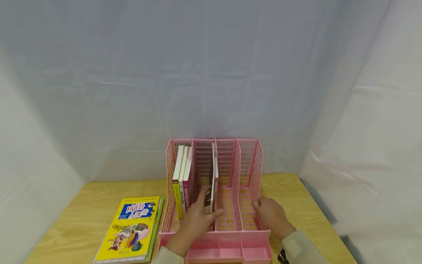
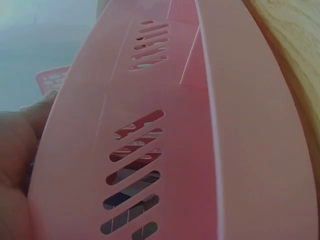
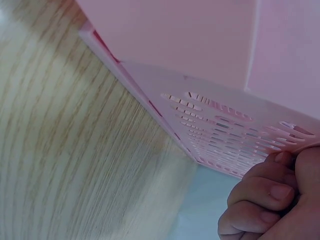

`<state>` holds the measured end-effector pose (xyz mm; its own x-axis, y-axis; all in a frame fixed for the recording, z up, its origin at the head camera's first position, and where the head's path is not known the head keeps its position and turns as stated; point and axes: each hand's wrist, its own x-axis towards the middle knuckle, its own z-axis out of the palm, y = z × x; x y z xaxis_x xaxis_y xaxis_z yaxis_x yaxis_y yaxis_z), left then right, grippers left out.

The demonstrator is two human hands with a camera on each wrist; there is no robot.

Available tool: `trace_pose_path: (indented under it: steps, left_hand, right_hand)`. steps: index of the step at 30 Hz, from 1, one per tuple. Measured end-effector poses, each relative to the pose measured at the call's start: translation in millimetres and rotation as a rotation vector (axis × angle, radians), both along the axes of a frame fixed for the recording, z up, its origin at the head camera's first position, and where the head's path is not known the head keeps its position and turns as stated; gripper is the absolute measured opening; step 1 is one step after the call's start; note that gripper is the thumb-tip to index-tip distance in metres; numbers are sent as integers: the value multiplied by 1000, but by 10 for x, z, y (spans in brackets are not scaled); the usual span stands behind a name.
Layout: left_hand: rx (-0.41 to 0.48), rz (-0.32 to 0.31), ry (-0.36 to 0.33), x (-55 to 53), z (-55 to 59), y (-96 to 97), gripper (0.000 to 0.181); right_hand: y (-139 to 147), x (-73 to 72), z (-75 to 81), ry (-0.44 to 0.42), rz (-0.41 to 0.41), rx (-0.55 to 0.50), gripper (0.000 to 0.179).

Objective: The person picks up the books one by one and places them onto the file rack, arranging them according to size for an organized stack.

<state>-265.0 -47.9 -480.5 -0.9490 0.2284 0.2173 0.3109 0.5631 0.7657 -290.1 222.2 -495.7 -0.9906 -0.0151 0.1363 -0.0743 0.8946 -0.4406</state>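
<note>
A pink desktop file rack (image 1: 215,236) stands on the table, split into several upright compartments. In its second compartment from the left, a thin book (image 1: 214,176) stands on edge beside the divider. My left hand (image 1: 194,222) holds the lower front of this book between thumb and fingers; in the left wrist view the left hand (image 2: 17,165) is partly hidden behind the rack's pink front. My right hand (image 1: 271,216) grips the front edge of the rack's right side wall. Up close, the right hand (image 3: 265,200) shows curled fingers against the perforated panel (image 3: 215,125).
Several books (image 1: 182,176) stand upright in the leftmost compartment. A yellow book (image 1: 132,231) lies cover up over a green-edged one on the wooden table (image 1: 82,205), left of the rack. Shallow trays (image 1: 230,252) run along the rack's front. Pale sheeting (image 1: 211,80) hangs behind.
</note>
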Motion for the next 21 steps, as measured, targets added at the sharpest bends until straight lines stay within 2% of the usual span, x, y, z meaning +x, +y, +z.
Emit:
trace_pose_path:
  steps: [4, 7, 10, 12, 14, 17, 21]
  left_hand:
    - [33, -58, 27, -35, -19, -21, 98]
    - [102, -106, 16, -51, -29, -32, 90]
    - [134, -100, 45, -51, -42, -28, 84]
    - [106, -38, 98, -34, -54, -14, 83]
    - [43, 56, 148, -10, -64, 5, 77]
    - [-31, 177, 187, 24, -80, 34, 70]
    - [-54, 258, 217, 40, -96, 64, 69]
  right_hand:
    - [8, 0, 9, -4, -8, -8, 41]
    - [9, -6, 5, -5, -13, -23, 41]
    - [6, -18, -9, -7, -13, -30, 41]
    - [4, -23, -20, -7, -12, -33, 41]
    - [2, -26, -26, -3, -12, -29, 42]
    - [1, -27, -33, -2, -12, -25, 41]
    - [2, -25, -41, -14, -15, -13, 41]
